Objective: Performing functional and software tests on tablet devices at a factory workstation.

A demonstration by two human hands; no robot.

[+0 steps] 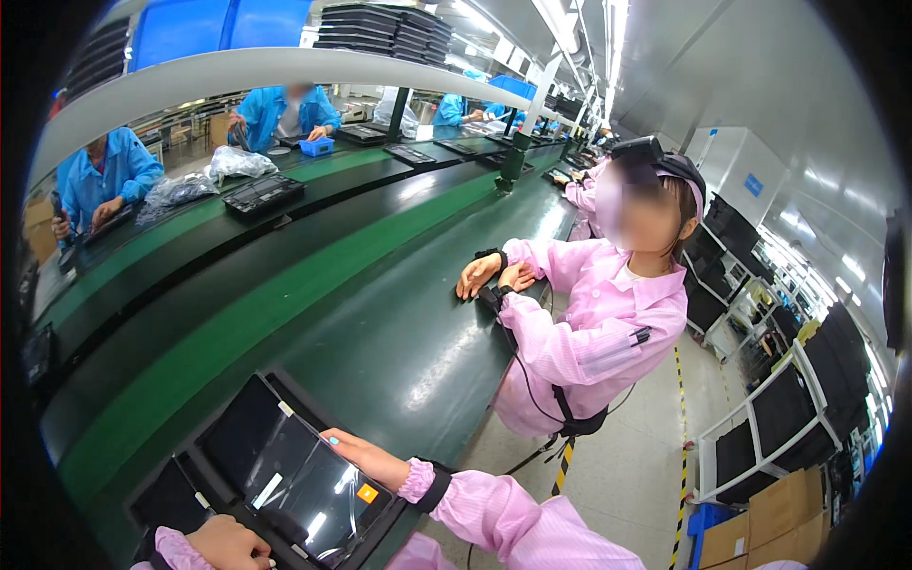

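A glossy black screen panel with an orange sticker and white tabs lies in a black tray on the bench in front of me. My right hand rests along the panel's upper right edge, its visible fingers stretched out flat. At the lower left, my left hand is curled closed beside the panel's left edge. Its fingertips run to the frame's lower edge, and what they hold, if anything, is hidden. A second dark panel lies against the far side of the first, and another lies to its left.
A person in pink sits to my right, hands on the bench. Across the green and black conveyor, people in blue work near a black tray and plastic bags. Shelving racks and cardboard boxes stand right.
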